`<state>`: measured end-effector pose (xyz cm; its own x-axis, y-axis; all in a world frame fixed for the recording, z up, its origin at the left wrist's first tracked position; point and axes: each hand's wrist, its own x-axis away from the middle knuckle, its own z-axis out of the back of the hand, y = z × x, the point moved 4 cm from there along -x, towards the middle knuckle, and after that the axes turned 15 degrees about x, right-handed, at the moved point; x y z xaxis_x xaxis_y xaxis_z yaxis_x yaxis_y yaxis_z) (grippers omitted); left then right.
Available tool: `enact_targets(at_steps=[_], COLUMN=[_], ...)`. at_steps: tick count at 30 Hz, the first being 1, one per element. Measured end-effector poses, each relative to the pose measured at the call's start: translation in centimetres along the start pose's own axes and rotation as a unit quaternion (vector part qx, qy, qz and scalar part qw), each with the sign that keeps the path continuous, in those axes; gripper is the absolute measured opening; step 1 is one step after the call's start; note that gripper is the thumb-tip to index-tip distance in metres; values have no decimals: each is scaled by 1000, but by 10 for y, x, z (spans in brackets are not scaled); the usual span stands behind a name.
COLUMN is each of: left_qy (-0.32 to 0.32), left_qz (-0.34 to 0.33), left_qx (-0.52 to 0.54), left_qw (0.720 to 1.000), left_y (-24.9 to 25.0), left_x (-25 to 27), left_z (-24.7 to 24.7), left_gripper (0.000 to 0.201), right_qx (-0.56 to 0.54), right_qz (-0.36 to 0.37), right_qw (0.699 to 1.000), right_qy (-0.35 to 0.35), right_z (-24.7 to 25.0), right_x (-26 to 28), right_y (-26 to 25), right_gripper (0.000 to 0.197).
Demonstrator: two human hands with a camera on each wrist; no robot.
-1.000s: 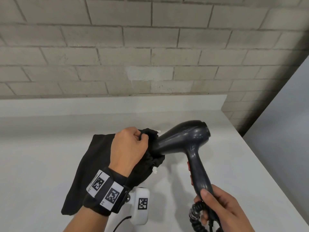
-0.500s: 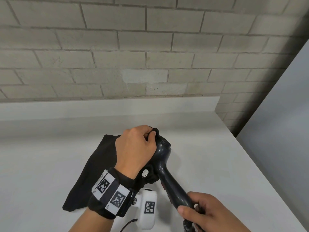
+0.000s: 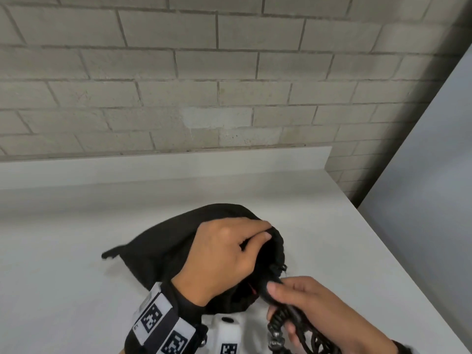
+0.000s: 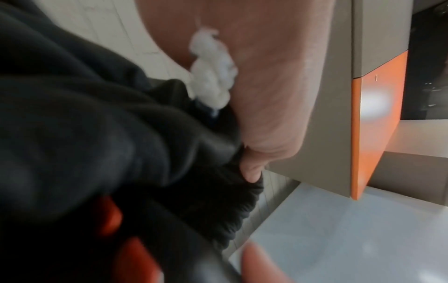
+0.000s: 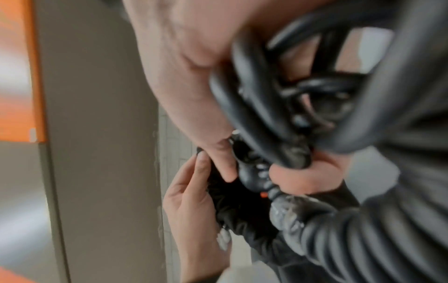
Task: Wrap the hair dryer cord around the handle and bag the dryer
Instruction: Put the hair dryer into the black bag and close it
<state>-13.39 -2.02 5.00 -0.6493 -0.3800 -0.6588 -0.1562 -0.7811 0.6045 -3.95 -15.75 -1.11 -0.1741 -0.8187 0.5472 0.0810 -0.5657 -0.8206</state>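
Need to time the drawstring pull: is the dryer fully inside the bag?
Partly in. The hair dryer's handle and cord protrude from the black bag; right hand grips them.

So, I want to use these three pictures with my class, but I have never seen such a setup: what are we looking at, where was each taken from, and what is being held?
No machine here: a person works with bare hands and wears three cameras. The head view looks down at a white counter. On it lies a black drawstring bag. The left hand pinches the bag's rim to keep the mouth open. The right hand has its grip on the handle of a hair dryer, with the coiled cord bunched beside it; the dryer's head is already inside the bag. The other two pictures come from wrist cameras, close and blurred: the left one shows the bag's cloth, the right one the cord loops.
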Motion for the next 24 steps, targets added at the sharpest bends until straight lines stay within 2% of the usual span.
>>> enact_targets(at_steps=[3,5,10,13,16,17,20,22,24], left_qy=[-56,-85,-125,-153,-97,-78,-54,-82,-125], left_qz=[-34,-26,61,140,222,242,317,330,319], left_qx=[54,73,112,58,14,-5,-26,-4,26], left_qw=[996,993,984,977,970,967,947,940,939], left_y=[14,20,12,-5,-23,-28,-38,-38,-31], left_x=[16,26,53,71,81,82,84,85,85], left_z=[-16,-25,-29,-26,-17,-15,-10,-11,-14], left_gripper=[15,16,25,48,62,61,36,23,20], right_qx=[-128,-190,-292,-367,-417,-426,-446,-445,-427], right_qz=[-21,-16,5,1,3,3,10,17,20], right_qw=[991,980,949,920,899,895,887,885,888], right_qy=[21,57,122,139,133,130,116,135,171], right_z=[-3,-4,-5,-7,-11,-12,-19,-19,-16], right_x=[-9,-18,-34,-39,-43,-45,-50,-55,-61], right_y=[-2,2,13,16,16,17,16,18,22], right_gripper=[34,29,25,22,20,20,19,17,25])
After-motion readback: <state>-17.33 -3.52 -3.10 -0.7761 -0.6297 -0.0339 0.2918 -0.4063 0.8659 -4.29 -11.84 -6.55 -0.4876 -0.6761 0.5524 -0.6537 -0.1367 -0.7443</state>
